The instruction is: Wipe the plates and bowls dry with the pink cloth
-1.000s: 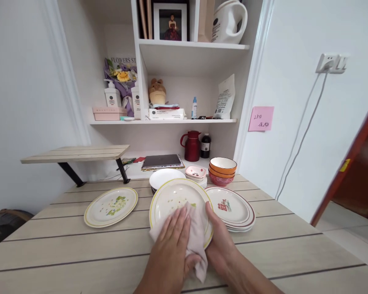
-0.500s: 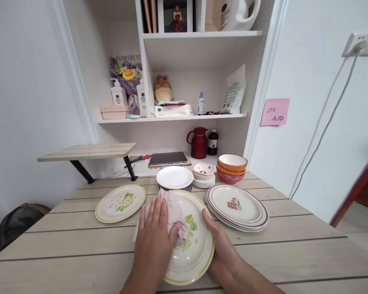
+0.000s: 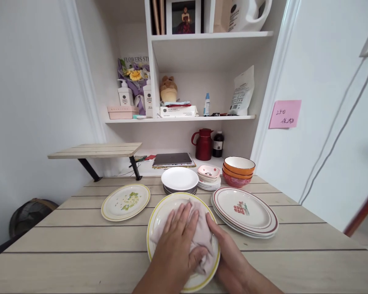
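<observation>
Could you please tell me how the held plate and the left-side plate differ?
The held plate has the right hand at its edge; the left-side plate lies untouched on the table. A cloth under the left hand covers the held plate's middle; the left-side plate shows its green design. Both have yellow rims.

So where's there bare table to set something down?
The tabletop is bare front left, in front of the leftmost plate and left of the left hand, and front right, in front of the red-rimmed plates and right of the right hand. The back is crowded from middle to right: white plates, small dishes, bowls.
</observation>
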A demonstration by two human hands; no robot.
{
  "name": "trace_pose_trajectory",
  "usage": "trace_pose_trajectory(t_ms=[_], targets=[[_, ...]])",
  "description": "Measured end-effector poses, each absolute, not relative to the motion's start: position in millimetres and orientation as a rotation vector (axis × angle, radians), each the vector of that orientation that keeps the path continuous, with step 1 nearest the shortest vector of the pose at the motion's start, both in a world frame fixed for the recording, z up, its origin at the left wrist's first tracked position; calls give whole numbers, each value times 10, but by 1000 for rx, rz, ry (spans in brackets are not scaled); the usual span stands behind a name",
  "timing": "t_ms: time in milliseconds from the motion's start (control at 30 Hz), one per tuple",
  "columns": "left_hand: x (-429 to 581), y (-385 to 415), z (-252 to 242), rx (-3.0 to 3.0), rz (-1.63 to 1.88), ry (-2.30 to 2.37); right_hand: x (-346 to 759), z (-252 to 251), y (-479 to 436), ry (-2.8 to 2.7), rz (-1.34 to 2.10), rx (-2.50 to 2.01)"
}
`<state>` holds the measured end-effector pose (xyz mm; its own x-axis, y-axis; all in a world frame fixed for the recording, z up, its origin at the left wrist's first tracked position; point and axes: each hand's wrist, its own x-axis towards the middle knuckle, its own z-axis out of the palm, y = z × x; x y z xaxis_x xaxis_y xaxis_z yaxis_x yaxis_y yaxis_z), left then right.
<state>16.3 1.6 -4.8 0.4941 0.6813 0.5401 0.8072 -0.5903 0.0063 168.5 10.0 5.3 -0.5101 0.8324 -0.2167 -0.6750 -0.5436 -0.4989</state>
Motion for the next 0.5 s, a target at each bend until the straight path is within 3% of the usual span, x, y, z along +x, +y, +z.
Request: trace_pose_trajectory(t_ms=[133, 233, 400, 500], targets=[[104, -34, 94, -2674, -750, -1318, 1686, 73, 129, -387, 2157, -529], [38, -81, 201, -2728, -960, -1365, 1697, 81, 161, -327, 2182, -507], [-129, 6, 233, -2193, -1711, -1643, 1771, 99, 229, -261, 2135, -487], [-158, 81, 237, -1841, -2342, -1962, 1850, 146, 271, -248, 2014, -538]])
